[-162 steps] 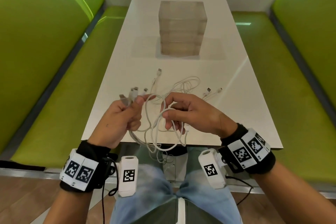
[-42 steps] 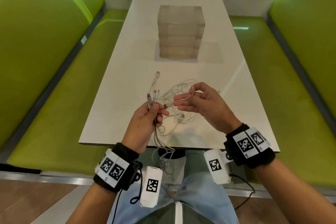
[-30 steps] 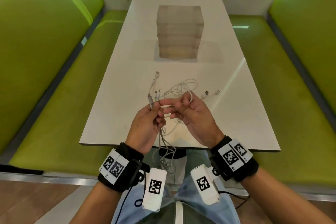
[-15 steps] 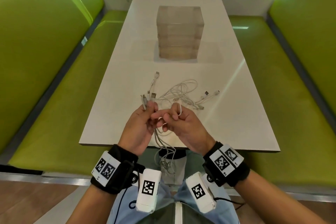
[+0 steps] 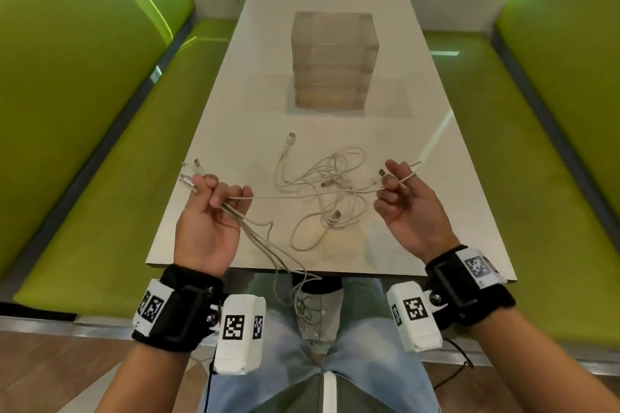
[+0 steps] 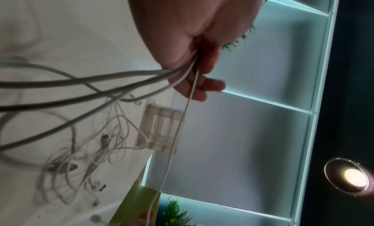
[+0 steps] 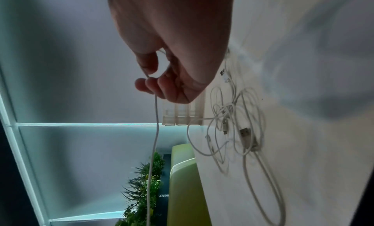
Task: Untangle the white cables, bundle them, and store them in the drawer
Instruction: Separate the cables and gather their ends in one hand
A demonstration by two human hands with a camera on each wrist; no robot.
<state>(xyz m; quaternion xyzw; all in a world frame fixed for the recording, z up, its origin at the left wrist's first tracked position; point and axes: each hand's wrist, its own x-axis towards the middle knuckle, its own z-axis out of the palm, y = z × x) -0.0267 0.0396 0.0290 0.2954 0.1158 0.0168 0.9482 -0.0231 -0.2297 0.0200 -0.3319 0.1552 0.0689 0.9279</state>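
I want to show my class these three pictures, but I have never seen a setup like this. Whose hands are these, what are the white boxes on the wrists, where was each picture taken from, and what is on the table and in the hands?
No machine here: a person works with bare hands, wearing a camera on the head and a white box camera on each wrist. The wide picture is the head view, looking down; the other two look along each hand.

The left hand grips several white cables near their plugs; their loose ends hang over the table's near edge. The right hand pinches one thin cable, stretched straight between both hands. A tangled heap of cables lies on the white table. Behind it stands a clear drawer unit, its drawers shut. Green benches run along both sides.
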